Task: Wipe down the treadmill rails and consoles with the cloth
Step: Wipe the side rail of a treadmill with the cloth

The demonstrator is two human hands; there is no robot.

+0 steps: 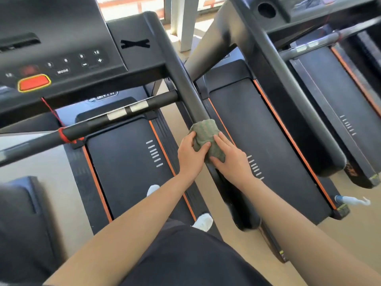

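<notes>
Green cloth (206,134) wraps the handrail (185,89) mid-wipe, our left hand (190,156) and right hand (232,161) clamping fingers (221,140) round it; next we should slide it along.

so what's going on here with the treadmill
A person stands on a treadmill, cleaning its side rail. The left hand and the right hand both grip a green cloth that is wrapped round the rail, some way down from the console. Neither hand is touching the console or its red button. A second treadmill stands alongside to the right.
</notes>
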